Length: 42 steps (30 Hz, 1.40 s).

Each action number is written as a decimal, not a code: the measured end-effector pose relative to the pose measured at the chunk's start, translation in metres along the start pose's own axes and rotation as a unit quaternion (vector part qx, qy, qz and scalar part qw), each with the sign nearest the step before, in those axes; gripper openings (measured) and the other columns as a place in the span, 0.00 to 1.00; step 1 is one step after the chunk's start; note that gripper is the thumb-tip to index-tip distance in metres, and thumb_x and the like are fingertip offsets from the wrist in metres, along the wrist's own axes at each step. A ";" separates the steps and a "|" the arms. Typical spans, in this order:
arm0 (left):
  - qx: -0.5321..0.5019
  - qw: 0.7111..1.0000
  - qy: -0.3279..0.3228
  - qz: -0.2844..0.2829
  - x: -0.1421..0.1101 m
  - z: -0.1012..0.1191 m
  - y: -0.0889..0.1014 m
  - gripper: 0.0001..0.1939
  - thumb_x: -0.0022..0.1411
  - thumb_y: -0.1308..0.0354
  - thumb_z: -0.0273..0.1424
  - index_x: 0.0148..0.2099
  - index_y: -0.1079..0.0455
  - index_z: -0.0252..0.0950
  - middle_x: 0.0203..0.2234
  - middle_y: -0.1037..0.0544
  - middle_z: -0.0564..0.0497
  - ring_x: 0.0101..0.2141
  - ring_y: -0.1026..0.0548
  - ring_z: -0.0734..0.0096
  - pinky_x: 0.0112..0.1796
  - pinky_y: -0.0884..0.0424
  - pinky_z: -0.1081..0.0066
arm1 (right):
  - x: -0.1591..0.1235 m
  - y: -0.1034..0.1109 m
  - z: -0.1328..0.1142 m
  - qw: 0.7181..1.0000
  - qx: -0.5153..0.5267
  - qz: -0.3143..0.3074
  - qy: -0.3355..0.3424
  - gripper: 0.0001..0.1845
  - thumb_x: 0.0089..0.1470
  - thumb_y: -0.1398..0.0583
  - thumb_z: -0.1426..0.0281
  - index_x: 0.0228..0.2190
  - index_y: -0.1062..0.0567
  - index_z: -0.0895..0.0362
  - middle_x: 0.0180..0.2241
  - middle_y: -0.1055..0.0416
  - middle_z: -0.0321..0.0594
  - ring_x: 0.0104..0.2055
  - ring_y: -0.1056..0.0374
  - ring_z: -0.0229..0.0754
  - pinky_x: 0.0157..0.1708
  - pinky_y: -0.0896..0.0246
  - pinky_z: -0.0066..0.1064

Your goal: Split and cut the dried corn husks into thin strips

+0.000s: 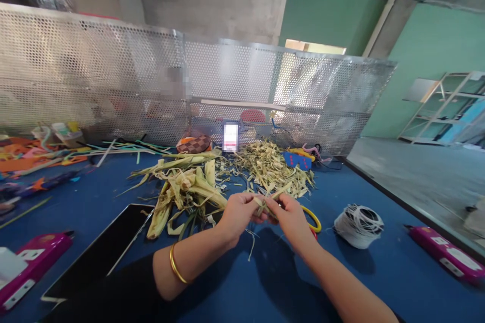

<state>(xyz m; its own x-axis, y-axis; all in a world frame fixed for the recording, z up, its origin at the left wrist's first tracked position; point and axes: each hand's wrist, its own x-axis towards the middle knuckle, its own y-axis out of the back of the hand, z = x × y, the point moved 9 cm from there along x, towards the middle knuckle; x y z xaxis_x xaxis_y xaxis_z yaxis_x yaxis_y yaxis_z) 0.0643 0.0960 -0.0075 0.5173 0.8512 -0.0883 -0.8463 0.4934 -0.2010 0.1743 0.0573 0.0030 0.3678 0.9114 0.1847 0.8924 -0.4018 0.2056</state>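
My left hand (239, 216) and my right hand (291, 218) meet above the blue table. Both have their fingers pinched on a small bundle of dried corn husk (260, 206), which they partly cover. A thin white string (251, 248) hangs below the fingers. Left of my hands lies a heap of long corn husks (189, 186). Beyond them spreads a pile of shredded husk (269, 164). A yellow loop handle (315, 220) shows behind my right hand, the rest hidden. To the right stands a spool of white string (359, 226).
A dark tablet-like panel (100, 250) and a magenta power strip (36, 257) lie at left, another magenta power strip (445, 254) at right. A lit phone (230, 136) stands before the perforated metal screen (235, 70). Orange strips (26, 156) clutter the far left.
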 end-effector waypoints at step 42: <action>0.019 0.995 -0.014 0.098 0.005 0.008 0.026 0.09 0.45 0.37 0.34 0.27 0.28 0.32 0.17 0.29 0.53 0.19 0.34 0.79 0.18 0.44 0.80 | -0.005 -0.019 0.017 0.978 0.172 -0.050 -0.108 0.14 0.41 0.36 0.61 0.26 0.32 0.57 0.22 0.27 0.34 0.20 0.31 0.36 0.23 0.37 0.28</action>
<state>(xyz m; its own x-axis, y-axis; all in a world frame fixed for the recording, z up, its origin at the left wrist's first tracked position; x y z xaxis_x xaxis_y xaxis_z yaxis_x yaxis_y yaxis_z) 0.0442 0.1143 -0.0051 0.3379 0.9364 -0.0951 -0.9352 0.3227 -0.1454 0.1603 0.0615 -0.0184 0.2873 0.9572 -0.0352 0.9483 -0.2895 -0.1302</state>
